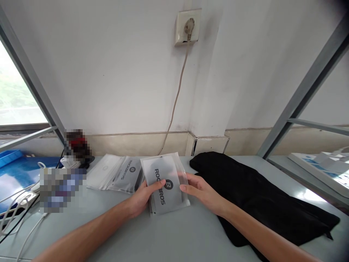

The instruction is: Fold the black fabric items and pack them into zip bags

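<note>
A frosted plastic bag [166, 202] printed ROCKBROS, with something grey inside, is held up between both hands at the middle of the table. My left hand [143, 198] grips its left edge, the thumb lying on the front. My right hand [203, 191] pinches the right edge between thumb and fingers; the fingertips are partly behind the clear film. Just left of it lies a row of similar overlapping bags, the nearest one a printed grey bag [127, 176]. Black folded fabric [245, 185] lies on the right, partly under my right forearm.
A grey table [180, 240] spans the front. White cables [25, 198] and a blue tray [11, 157] are at the left, beside blurred items. Metal frame bars [302, 83] slant up on both sides. A cord [178, 91] hangs from the wall socket [188, 27]. White boxes sit far right.
</note>
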Demonstrator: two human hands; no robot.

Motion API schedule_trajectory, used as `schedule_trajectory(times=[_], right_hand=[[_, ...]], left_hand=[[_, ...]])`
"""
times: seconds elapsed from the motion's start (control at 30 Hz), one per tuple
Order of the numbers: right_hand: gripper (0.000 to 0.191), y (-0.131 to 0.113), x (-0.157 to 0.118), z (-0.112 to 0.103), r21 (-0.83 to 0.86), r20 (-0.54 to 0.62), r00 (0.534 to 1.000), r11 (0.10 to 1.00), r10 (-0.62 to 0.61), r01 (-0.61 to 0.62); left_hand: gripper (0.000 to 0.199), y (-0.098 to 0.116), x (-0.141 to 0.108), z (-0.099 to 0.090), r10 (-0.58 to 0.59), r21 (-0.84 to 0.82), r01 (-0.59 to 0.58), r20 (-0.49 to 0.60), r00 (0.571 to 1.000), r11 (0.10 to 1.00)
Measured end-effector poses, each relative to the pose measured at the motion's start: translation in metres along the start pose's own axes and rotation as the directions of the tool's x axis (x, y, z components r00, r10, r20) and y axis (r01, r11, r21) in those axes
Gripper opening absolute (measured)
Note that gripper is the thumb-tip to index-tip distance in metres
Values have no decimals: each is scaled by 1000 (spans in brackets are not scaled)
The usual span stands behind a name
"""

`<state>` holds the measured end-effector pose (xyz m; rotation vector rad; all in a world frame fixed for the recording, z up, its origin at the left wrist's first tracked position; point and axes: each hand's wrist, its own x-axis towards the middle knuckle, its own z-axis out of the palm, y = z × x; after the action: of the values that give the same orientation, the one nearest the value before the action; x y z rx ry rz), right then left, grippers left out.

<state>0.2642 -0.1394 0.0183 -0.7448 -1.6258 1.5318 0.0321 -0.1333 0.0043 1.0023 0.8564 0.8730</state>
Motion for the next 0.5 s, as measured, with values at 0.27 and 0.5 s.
schedule_trajectory(times=[0.27,0.5], right_hand=[[42,17,8,-7,-164,-210,978,985,16,-51],[33,16,13,-29,-120,-579,803,989,-141,88]], left_hand=[[44,10,5,-4,124,-71,-143,-223,967,987],[43,11,4,-6,227,-66,-234,-94,969,970]])
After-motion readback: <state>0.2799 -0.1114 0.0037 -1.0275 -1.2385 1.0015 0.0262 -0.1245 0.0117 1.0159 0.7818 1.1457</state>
